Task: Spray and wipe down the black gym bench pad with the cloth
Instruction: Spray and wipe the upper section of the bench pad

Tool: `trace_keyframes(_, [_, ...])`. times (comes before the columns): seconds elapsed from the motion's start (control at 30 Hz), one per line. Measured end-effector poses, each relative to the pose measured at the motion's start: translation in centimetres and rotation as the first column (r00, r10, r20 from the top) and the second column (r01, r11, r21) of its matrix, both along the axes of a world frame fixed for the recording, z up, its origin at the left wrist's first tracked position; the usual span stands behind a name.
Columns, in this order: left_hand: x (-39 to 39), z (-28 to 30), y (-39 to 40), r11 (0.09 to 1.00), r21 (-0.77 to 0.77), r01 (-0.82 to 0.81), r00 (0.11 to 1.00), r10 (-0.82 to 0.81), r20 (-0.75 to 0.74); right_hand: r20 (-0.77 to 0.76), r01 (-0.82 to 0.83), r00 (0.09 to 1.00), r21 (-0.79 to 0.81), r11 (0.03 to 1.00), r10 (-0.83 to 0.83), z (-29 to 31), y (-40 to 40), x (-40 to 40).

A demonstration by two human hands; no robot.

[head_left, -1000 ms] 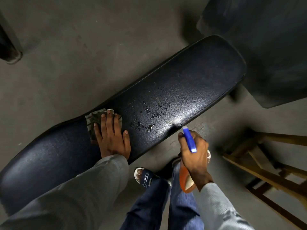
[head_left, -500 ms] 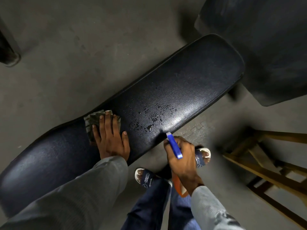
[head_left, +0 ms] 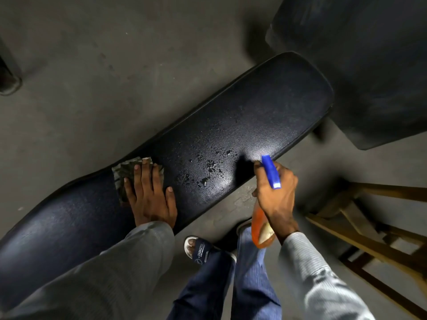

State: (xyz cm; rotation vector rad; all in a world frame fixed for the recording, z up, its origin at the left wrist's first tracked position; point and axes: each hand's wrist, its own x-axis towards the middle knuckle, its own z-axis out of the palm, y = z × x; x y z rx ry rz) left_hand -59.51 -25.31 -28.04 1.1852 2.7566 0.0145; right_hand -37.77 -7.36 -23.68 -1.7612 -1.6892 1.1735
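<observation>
Two hands on the job here. The left hand [head_left: 150, 197] lies flat, fingers straight, pressing a crumpled grey-green cloth [head_left: 126, 173] onto the black bench pad [head_left: 265, 116] about midway along, by its far edge. The right hand [head_left: 276, 192] has its fingers wrapped round a spray bottle [head_left: 262, 232] with an orange see-through body and a blue nozzle [head_left: 270, 171], held just off the pad's near edge and pointing at it.

The pad is long, with rounded ends and a piped seam, in pebbled vinyl that shines under the light. Water droplets [head_left: 208, 167] speckle the stretch between the two hands. From there to the far rounded end the surface is bare.

Past that end a dark, blurry block [head_left: 369, 65] sits close. Bare concrete floor [head_left: 92, 77] runs along the far side. A wooden frame [head_left: 369, 227] stands on the floor near the right hand, and a sandalled foot [head_left: 198, 248] is planted below the pad's near edge.
</observation>
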Motion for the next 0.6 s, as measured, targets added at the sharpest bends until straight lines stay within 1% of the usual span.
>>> trace_keyframes(0.07, [0.0,0.0,0.0,1.0,0.004,-0.003,1.0,0.003,0.003,0.004,-0.024,1.0,0.013,1.0,0.024,-0.2,-0.4,0.3])
trace_keyframes(0.2, [-0.1,-0.1,-0.1,1.0,-0.005,-0.002,1.0,0.002,0.004,0.01,0.008,1.0,-0.047,0.999,-0.007,-0.9,-1.9,0.8])
trace_keyframes(0.3, [-0.1,0.0,-0.1,1.0,0.007,0.005,1.0,-0.005,0.0,0.004,-0.017,1.0,-0.048,0.999,0.018,-0.7,-3.6,1.3])
trace_keyframes(0.5, [-0.1,0.0,-0.1,1.0,0.029,0.004,1.0,-0.005,0.004,0.055,-0.009,0.998,0.033,0.999,0.007,0.1,-4.9,1.4])
trace_keyframes(0.53, [-0.1,0.0,0.0,0.999,0.033,0.005,1.0,-0.005,0.004,0.043,0.007,0.999,0.037,0.999,-0.009,0.2,-4.6,1.3])
trace_keyframes(0.6, [-0.1,0.0,0.0,0.999,0.04,0.006,1.0,-0.006,0.001,0.01,0.095,0.995,-0.011,0.995,-0.095,0.1,-3.7,1.3])
